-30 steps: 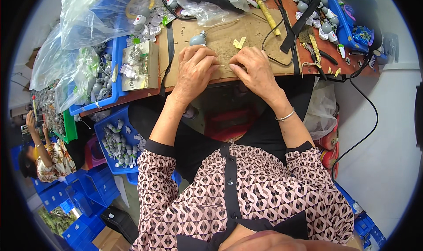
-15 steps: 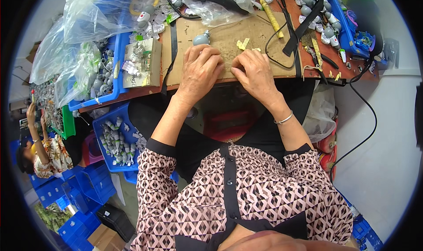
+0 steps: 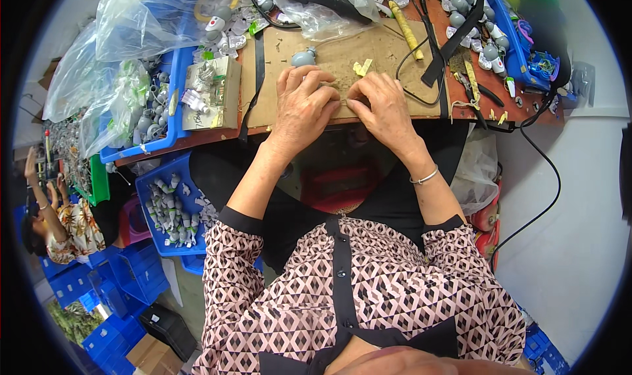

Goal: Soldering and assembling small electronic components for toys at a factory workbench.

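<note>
Cardboard (image 3: 355, 46) beneath | left fingers (image 3: 299, 78), right fingers (image 3: 377, 85) — curled, narrow | hold: cannot tell

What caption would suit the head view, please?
Left hand and right hand at a brown board, grey part beyond the left.

I watch the left hand (image 3: 307, 105) and right hand (image 3: 380, 107) at the near edge of a cardboard mat (image 3: 359, 43) on the counter (image 3: 214, 138), fingers curled; anything between the fingertips is too small for me to make out. A gray part (image 3: 303, 58) sits just beyond the left hand, yellow scraps (image 3: 361, 68) beyond the right hand. Farther off I see a yellow stick (image 3: 407, 33). Left of the mat stand a box (image 3: 230, 104) and a blue tray (image 3: 176, 128); on the right, pliers (image 3: 490, 93). At far left, another person (image 3: 82, 231) holds an arm raised.
</note>
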Available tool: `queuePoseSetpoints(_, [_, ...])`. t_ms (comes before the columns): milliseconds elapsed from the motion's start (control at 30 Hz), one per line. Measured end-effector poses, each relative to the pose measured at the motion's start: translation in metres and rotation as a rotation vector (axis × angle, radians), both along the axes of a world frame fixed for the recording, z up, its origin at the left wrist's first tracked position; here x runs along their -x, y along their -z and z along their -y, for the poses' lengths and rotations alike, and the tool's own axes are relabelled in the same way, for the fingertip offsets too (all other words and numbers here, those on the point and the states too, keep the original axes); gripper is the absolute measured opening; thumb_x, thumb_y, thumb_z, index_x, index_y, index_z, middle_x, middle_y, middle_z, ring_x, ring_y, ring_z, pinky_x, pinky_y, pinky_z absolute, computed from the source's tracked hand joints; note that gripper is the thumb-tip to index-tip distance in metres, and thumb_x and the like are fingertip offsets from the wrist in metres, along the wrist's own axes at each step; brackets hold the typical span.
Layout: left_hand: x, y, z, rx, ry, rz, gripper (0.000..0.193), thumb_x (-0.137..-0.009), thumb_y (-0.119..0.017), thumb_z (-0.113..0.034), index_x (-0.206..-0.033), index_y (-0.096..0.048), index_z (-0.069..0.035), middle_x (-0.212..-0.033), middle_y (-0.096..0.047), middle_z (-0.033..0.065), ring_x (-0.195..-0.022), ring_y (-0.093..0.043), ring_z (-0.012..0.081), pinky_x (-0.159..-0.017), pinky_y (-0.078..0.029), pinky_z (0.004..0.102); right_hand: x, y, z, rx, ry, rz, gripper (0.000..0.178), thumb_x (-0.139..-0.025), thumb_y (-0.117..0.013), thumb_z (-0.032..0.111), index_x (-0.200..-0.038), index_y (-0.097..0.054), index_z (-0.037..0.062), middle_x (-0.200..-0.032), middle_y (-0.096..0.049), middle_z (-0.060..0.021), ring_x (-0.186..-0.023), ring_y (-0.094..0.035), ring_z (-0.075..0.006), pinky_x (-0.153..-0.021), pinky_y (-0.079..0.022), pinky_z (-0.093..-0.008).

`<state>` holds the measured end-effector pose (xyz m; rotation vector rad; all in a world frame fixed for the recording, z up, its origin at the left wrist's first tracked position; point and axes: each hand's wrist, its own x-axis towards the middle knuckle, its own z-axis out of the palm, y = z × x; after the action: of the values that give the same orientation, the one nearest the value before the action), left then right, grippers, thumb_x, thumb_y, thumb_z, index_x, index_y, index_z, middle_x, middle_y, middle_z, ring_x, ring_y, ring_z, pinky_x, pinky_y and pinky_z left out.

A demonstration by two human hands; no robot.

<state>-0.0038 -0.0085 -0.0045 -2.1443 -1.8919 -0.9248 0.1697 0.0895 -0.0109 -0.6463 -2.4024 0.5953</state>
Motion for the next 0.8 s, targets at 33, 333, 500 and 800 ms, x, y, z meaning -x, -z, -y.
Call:
queuePoseSetpoints(33, [0.000,0.000,-0.001,-0.006,-0.005,0.004,0.013,-0.077,-0.077,-0.015,-0.087,-0.069,-0.013,-0.111,-0.062,0.0001,-0.119,-0.052,0.0236,-0.105,-0.032,0.0445,0.000,0.000,0.000,-0.005,0.003,0.003,0.013,-0.084,-0.072,0.016,-0.089,-0.063,0.0085,-0.089,-0.057,-0.0053,-0.090,-0.056,-0.0265,-0.080,-0.041,-0.0400])
queuePoseSetpoints(333, [-0.002,0.001,-0.002,-0.016,-0.029,0.071,0.013,-0.077,-0.076,-0.012,-0.087,-0.068,-0.012,-0.110,-0.062,-0.0001,-0.117,-0.053,0.0238,-0.104,-0.033,0.0448,-0.002,0.000,-0.002,0.019,0.020,0.000,0.013,-0.084,-0.072,0.015,-0.088,-0.063,0.0077,-0.089,-0.057,-0.0061,-0.090,-0.056,-0.0277,-0.080,-0.041,-0.0400])
queuePoseSetpoints(500, [-0.006,0.004,-0.007,-0.058,-0.091,0.011,0.014,-0.077,-0.076,-0.013,-0.087,-0.066,-0.013,-0.109,-0.062,-0.0001,-0.117,-0.053,0.0233,-0.104,-0.033,0.0453,-0.002,-0.004,-0.002,-0.011,-0.009,-0.010,0.013,-0.083,-0.072,0.013,-0.089,-0.063,0.0063,-0.089,-0.058,-0.0070,-0.091,-0.057,-0.0285,-0.082,-0.043,-0.0404])
queuePoseSetpoints(800, [-0.010,0.004,-0.027,-0.127,-0.262,-0.026,0.016,-0.076,-0.077,-0.013,-0.087,-0.066,-0.012,-0.101,-0.062,0.0011,-0.110,-0.055,0.0238,-0.103,-0.034,0.0446,-0.014,-0.022,-0.043,-0.167,0.089,0.000,0.012,-0.085,-0.071,0.012,-0.094,-0.066,0.0047,-0.089,-0.063,-0.0083,-0.089,-0.061,-0.0278,-0.081,-0.048,-0.0393])
